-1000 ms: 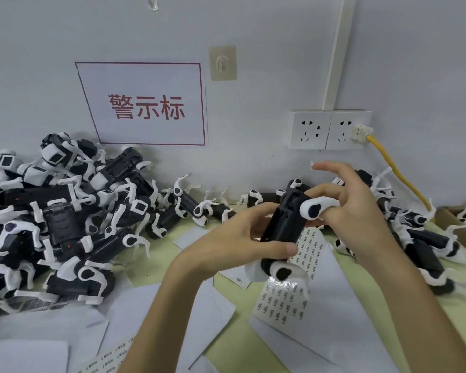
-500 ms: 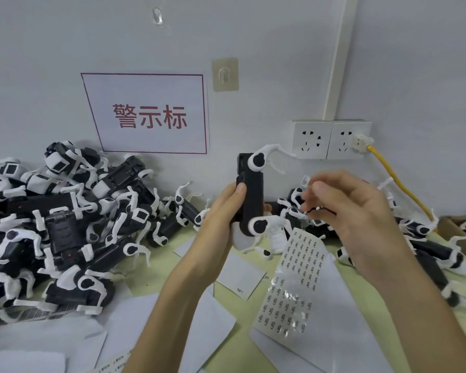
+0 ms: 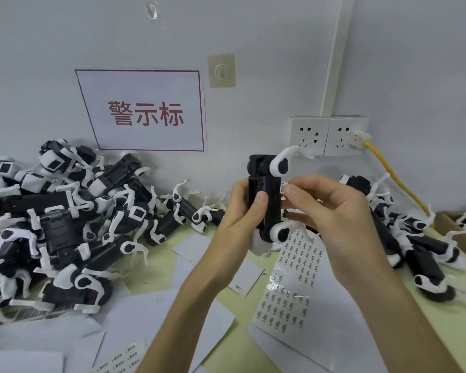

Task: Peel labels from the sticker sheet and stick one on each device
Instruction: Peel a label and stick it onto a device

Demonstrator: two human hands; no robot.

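Note:
My left hand (image 3: 241,211) grips a black device (image 3: 265,195) with white clips, holding it upright in front of the wall. My right hand (image 3: 331,211) pinches a small white label (image 3: 283,187) between thumb and forefinger, right at the device's right side. The sticker sheet (image 3: 291,281) with rows of small labels lies on the table just below my hands. A big pile of black-and-white devices (image 3: 57,230) fills the left of the table, and another pile of devices (image 3: 414,238) lies to the right.
Blank white backing sheets (image 3: 156,316) are scattered over the yellow-green table (image 3: 226,354). A cardboard box (image 3: 460,235) sits at the right edge. On the wall are a red-lettered sign (image 3: 145,111), two sockets (image 3: 328,135) and a yellow cable (image 3: 396,179).
My left hand turned the device upright and raised it. My right hand came off the device's white clip and now brings a small label up to its right side.

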